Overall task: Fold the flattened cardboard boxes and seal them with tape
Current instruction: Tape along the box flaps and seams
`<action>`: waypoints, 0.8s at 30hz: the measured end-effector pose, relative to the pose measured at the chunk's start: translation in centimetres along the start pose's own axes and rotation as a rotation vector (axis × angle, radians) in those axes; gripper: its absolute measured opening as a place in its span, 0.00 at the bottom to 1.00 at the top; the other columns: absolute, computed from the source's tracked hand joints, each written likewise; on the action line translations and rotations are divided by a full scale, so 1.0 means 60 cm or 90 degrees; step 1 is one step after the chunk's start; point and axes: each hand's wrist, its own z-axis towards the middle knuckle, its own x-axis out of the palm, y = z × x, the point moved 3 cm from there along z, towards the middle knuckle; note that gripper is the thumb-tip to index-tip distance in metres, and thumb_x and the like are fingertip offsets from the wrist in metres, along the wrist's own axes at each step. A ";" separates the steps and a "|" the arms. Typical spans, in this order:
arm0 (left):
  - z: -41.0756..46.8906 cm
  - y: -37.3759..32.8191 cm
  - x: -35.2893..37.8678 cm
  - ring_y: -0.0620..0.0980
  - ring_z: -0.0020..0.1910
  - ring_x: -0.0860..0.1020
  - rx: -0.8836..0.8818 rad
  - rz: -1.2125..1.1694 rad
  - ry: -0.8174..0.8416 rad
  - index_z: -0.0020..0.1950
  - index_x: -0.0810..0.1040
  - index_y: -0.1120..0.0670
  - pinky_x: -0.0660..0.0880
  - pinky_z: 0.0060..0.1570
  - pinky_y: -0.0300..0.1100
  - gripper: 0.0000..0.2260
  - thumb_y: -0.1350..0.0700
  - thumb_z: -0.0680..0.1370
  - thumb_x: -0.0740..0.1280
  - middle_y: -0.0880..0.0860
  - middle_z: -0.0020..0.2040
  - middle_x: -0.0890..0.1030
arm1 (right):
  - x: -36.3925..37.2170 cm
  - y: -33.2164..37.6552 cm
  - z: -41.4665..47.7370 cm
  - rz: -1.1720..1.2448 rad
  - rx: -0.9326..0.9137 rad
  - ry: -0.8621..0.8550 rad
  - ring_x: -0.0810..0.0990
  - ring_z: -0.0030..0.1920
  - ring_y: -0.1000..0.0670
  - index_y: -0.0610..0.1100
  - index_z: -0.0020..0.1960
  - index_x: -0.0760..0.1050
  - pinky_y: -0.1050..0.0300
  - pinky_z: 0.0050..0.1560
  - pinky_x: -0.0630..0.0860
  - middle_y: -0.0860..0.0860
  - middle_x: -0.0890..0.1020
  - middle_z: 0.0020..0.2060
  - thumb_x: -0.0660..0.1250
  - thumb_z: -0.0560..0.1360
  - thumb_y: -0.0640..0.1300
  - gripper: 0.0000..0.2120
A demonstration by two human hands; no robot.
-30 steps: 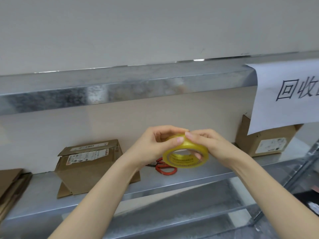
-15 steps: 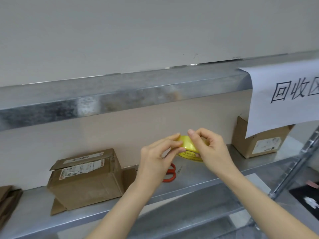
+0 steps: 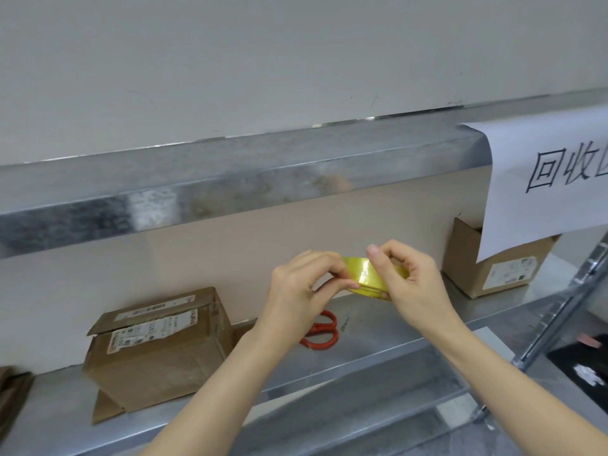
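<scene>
Tape roll (image 3: 363,274), glossy and translucent yellow, is hanging in the air between both hands, above the galvanised metal shelf (image 3: 411,327) and in front of a smooth beige back panel. It is showing its curved outer band, catching a bright glint, and a sliver of its flat printed side ring along the bottom. The left hand (image 3: 296,291) is pinching the left edge of the tape roll, with its fingers (image 3: 343,284) curled tight against the band. The right hand (image 3: 414,284) is gripping the right side, its index finger arching over the top and pressing down on the band while the other fingers are curling round behind. Whether a loose end of tape is lifting cannot be told. Below the hands, red-handled scissors (image 3: 320,335) are lying flat on the shelf, partly hidden by the left wrist. To the left, well apart from the hands, a brown corrugated cardboard box (image 3: 158,353) with white labels is sitting with its top flaps slightly raised and a bottom flap sticking out at its front corner. Flattened cardboard (image 3: 13,386) is showing at the far left edge. Another box (image 3: 493,274) is standing at the right, its top hidden behind a white paper sign (image 3: 543,179) hanging from the dull, mottled upper shelf beam (image 3: 230,192). Bare shelf is stretching between the scissors and the right box, and the shelf's front lip is running beneath both forearms.
</scene>
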 end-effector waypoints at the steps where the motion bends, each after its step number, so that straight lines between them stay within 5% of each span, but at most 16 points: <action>1: 0.003 0.001 -0.001 0.45 0.39 0.78 -0.003 -0.011 -0.001 0.39 0.81 0.59 0.74 0.44 0.37 0.06 0.57 0.71 0.75 0.49 0.40 0.82 | 0.000 0.000 0.003 0.007 0.000 0.001 0.68 0.29 0.55 0.48 0.33 0.70 0.48 0.33 0.69 0.56 0.70 0.25 0.61 0.74 0.62 0.20; 8: 0.013 0.014 0.004 0.46 0.39 0.78 0.007 -0.018 0.030 0.41 0.81 0.60 0.76 0.42 0.42 0.05 0.61 0.72 0.75 0.50 0.39 0.81 | 0.002 0.000 0.011 0.034 -0.003 0.004 0.69 0.28 0.57 0.49 0.33 0.72 0.54 0.33 0.69 0.56 0.72 0.25 0.62 0.73 0.61 0.18; 12: 0.019 0.020 0.002 0.48 0.42 0.79 0.014 0.026 -0.026 0.48 0.83 0.59 0.76 0.45 0.41 0.08 0.57 0.72 0.75 0.53 0.44 0.80 | 0.003 0.003 0.015 0.121 0.012 -0.002 0.70 0.27 0.58 0.43 0.34 0.72 0.65 0.29 0.69 0.57 0.72 0.25 0.63 0.75 0.52 0.16; 17: 0.010 0.019 0.013 0.52 0.40 0.78 0.112 0.093 0.005 0.46 0.83 0.60 0.75 0.45 0.39 0.08 0.56 0.74 0.74 0.53 0.45 0.82 | 0.004 -0.011 0.009 0.166 0.063 -0.056 0.65 0.25 0.56 0.48 0.29 0.71 0.66 0.25 0.64 0.56 0.67 0.23 0.63 0.74 0.51 0.16; 24: 0.018 0.008 0.010 0.50 0.38 0.74 0.113 0.091 0.001 0.42 0.81 0.60 0.70 0.45 0.34 0.08 0.56 0.77 0.70 0.52 0.41 0.80 | 0.003 -0.001 0.007 0.186 0.062 -0.086 0.65 0.24 0.55 0.50 0.25 0.68 0.66 0.24 0.63 0.55 0.66 0.22 0.64 0.74 0.50 0.19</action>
